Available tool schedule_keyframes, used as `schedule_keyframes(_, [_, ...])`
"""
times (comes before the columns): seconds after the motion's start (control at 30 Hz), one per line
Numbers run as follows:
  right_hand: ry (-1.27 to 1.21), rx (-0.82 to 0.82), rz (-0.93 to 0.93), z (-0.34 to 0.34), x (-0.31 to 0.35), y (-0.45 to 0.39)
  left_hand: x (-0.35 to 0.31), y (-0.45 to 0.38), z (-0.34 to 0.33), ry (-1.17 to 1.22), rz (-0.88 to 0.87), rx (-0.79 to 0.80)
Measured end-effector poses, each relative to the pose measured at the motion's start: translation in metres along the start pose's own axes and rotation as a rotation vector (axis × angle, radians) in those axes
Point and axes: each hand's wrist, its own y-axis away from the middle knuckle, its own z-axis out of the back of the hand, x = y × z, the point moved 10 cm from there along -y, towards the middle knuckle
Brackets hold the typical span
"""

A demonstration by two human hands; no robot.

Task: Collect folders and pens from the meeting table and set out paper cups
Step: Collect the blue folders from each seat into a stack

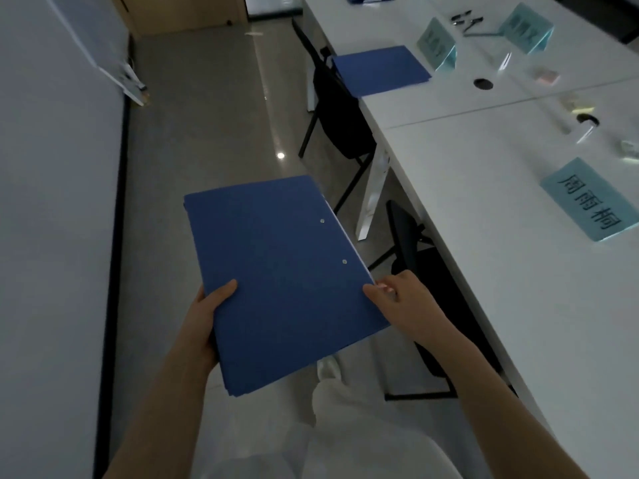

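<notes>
Both forearms reach forward over the floor, carrying a stack of blue folders (283, 271) held out flat in the aisle left of the meeting table (484, 188); left hand (207, 312) grips the stack's near-left edge, thumb curled on top, fingers hidden beneath; right hand (404, 302) pinches the right edge near the corner, thumb tip on the cover. Top folder is matte blue card, rectangular, two small metal rivets near its right edge, a thin white paper edge showing there; layered edges at the near corner suggest several folders, exact count unclear. Another blue folder (380, 69) lies flat on the glossy white table further ahead, overhanging the edge slightly. Pale teal name card (587, 198) with dark characters stands close on the table, two more teal cards (437, 44) beyond, plus dark pens (466, 20), blurry. Black chairs (342, 112) are tucked against the table edge. Grey polished floor, white panel at left
</notes>
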Motion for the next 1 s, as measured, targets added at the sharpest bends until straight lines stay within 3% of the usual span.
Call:
schedule_keyframes(0.1, [-0.279, 0.057, -0.072, 0.007, 0.013, -0.051, -0.026, -0.03, -0.014, 0.001, 0.014, -0.007])
schedule_keyframes(0.2, [-0.774, 0.257, -0.205, -0.007, 0.03, -0.091, -0.051, -0.056, -0.033, 0.007, 0.024, 0.005])
schedule_keyframes(0.27, [-0.922, 0.348, -0.31, -0.014, 0.034, -0.12, -0.065, -0.076, -0.046, 0.005, 0.045, 0.013])
schedule_keyframes(0.33, [-0.908, 0.34, -0.338, -0.01, 0.039, -0.146, -0.077, -0.095, -0.056, 0.018, 0.061, 0.01])
schedule_keyframes(0.67, [-0.579, -0.043, -0.093, 0.039, 0.105, -0.29, -0.174, -0.231, -0.079, -0.077, 0.141, 0.047])
schedule_keyframes(1.0, [-0.602, -0.174, -0.188, 0.062, 0.178, -0.437, -0.316, -0.378, -0.109, -0.193, 0.098, 0.081])
